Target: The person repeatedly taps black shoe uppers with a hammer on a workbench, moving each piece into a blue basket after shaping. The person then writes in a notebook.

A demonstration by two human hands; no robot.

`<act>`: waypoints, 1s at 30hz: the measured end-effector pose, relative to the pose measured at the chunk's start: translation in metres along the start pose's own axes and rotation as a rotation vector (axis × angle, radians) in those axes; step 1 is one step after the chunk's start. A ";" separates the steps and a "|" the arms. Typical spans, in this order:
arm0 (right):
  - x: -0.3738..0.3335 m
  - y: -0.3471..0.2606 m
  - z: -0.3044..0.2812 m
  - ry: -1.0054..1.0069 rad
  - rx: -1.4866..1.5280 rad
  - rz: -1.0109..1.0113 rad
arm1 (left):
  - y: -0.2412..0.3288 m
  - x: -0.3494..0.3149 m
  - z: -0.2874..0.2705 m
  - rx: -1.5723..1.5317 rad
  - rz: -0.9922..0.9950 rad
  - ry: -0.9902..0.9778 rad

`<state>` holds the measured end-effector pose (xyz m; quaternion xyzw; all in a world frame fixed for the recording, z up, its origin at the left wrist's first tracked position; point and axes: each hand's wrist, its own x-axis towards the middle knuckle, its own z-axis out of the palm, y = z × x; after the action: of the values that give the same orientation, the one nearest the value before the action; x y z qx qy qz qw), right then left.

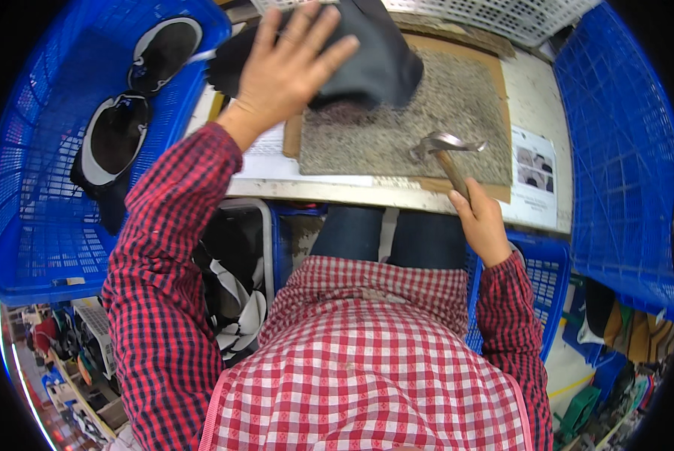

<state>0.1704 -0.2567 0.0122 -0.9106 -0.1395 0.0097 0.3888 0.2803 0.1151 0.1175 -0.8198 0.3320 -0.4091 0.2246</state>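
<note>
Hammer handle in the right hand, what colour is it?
The hammer handle is brown, seen best in the head view.

Free passage over gray pad (352, 150), between black piece (378, 64) and hammer (447, 165).

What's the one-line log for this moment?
left hand: spread over black leathery sheet | right hand: gripping wooden-handled metal hammer | below hammer: grey speckled slab | sides: blue plastic latticed baskets

Blue crate (25, 259) left, blue lattice crate (615, 150) right — printed sheet (534, 180) nearby, white basket (495, 19) beyond
</note>
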 end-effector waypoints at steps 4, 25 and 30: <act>-0.024 0.009 -0.006 -0.018 0.007 0.074 | 0.092 -0.018 -0.006 -0.242 -0.038 -0.173; 0.065 -0.063 0.002 -0.200 -0.453 -0.082 | 0.117 -0.063 -0.014 -1.066 -0.990 -0.547; 0.068 -0.045 0.001 -0.066 -0.283 -0.114 | 0.116 -0.057 -0.016 -1.128 -1.040 -0.516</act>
<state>0.2247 -0.2086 0.0491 -0.9461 -0.2037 -0.0022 0.2518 0.1997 0.0766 0.0226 -0.9277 0.0022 -0.0300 -0.3720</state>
